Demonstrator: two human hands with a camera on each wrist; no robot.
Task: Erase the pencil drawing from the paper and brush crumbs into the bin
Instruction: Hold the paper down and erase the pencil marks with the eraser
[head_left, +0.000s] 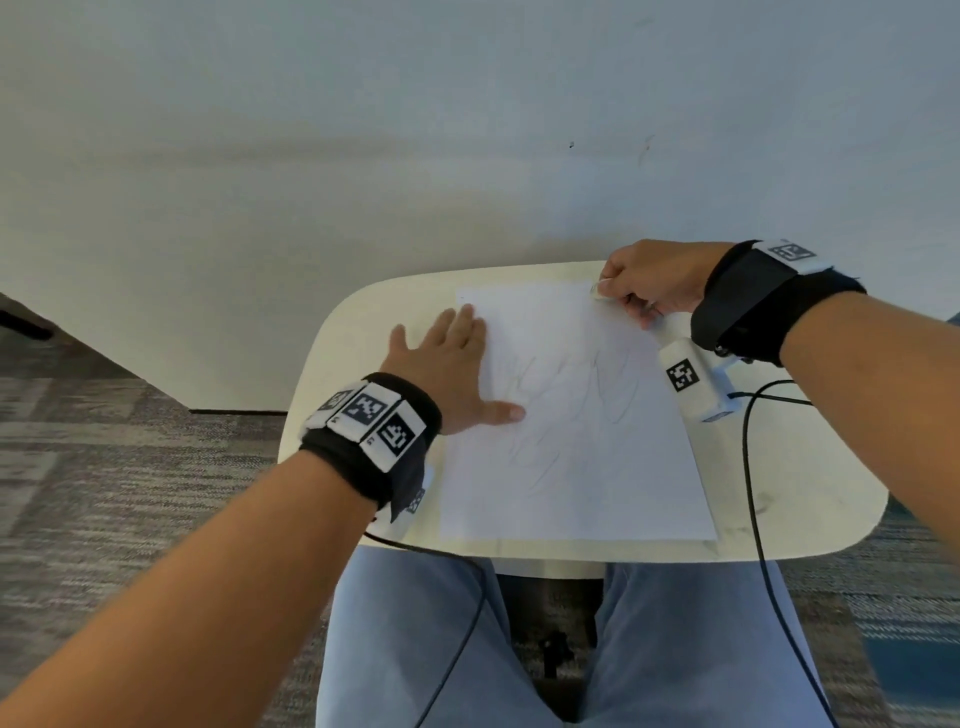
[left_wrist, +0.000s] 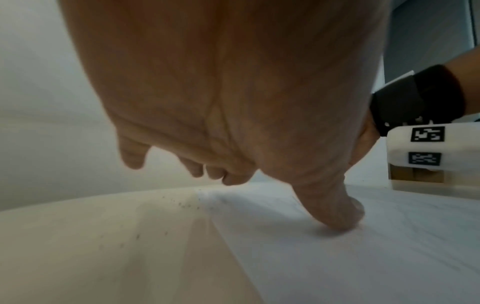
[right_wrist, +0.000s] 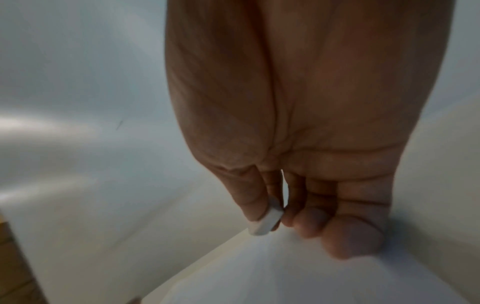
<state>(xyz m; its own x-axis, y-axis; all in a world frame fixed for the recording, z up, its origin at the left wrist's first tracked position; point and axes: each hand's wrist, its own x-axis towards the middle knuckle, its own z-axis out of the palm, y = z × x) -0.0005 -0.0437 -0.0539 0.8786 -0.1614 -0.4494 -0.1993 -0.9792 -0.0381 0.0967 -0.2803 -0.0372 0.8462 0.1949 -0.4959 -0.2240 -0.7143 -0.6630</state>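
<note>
A white sheet of paper with faint pencil scribbles lies on a small cream table. My left hand lies flat on the paper's left edge, fingers straight, thumb pressing the sheet. My right hand is at the paper's far right corner, pinching a small white eraser between thumb and fingers; the eraser shows just above the paper's corner. Dark eraser crumbs dot the table left of the sheet. No bin is in view.
A white wall rises just behind the table. Black cables run from the wrist units across the table's right side and over my lap. Patterned grey carpet lies to both sides.
</note>
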